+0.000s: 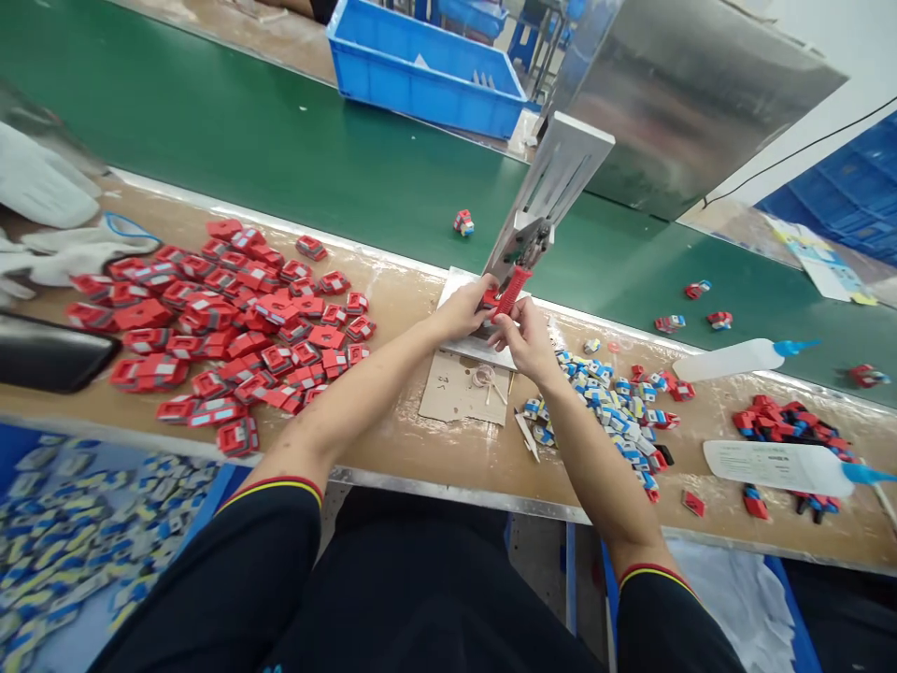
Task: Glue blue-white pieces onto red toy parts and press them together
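Observation:
A metal toggle press with a red ribbed handle stands on a pale base plate. At the press, my left hand has its fingers closed on a red plastic part, largely hidden by the fingers and handle. My right hand is closed, its fingertips bent in by the lower end of the handle. What those fingertips pinch is hidden. Just in front of the plate lies a piece of cardboard with a small round dish and a thin stick on it.
Red and grey parts are heaped at left, blue-white-yellow parts at right. Two squeeze bottles lie farther right, beside red-black parts. A green belt runs behind, carrying several assembled pieces. A blue crate stands beyond.

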`<action>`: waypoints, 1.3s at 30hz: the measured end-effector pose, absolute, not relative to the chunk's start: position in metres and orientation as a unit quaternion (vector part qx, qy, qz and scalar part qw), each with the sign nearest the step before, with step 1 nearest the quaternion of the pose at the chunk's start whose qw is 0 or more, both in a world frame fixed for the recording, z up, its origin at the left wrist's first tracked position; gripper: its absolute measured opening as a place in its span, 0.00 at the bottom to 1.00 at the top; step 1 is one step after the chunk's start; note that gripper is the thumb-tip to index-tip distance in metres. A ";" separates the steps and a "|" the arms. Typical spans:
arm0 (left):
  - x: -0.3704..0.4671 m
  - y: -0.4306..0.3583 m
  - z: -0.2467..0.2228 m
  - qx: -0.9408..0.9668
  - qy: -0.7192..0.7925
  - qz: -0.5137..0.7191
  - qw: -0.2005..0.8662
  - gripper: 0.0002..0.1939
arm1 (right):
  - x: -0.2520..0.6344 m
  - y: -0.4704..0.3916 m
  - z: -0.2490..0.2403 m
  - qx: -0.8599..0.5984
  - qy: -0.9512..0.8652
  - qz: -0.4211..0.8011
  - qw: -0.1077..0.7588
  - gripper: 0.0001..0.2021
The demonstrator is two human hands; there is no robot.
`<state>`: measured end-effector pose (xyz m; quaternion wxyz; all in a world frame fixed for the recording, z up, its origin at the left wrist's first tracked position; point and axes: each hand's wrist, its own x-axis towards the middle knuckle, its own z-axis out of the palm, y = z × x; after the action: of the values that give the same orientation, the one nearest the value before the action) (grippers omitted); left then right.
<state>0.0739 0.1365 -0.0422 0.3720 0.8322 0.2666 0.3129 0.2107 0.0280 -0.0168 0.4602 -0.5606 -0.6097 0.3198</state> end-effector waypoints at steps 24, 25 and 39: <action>-0.097 0.098 0.003 0.859 0.436 0.211 0.167 0.12 | 0.238 -0.051 -0.037 -0.568 -0.770 0.169 0.238 0.07; -0.088 0.091 0.005 0.840 0.410 0.277 0.225 0.14 | 0.237 -0.050 -0.039 -0.565 -0.773 0.169 0.233 0.04; -0.012 0.053 -0.056 0.665 0.277 0.413 0.557 0.23 | 0.216 -0.039 -0.050 -0.559 -0.742 0.144 0.342 0.09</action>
<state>-0.0118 0.0526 -0.0563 0.5569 0.6654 0.2773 0.4126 0.2163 -0.0389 -0.0498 0.3424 -0.5588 -0.7415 0.1436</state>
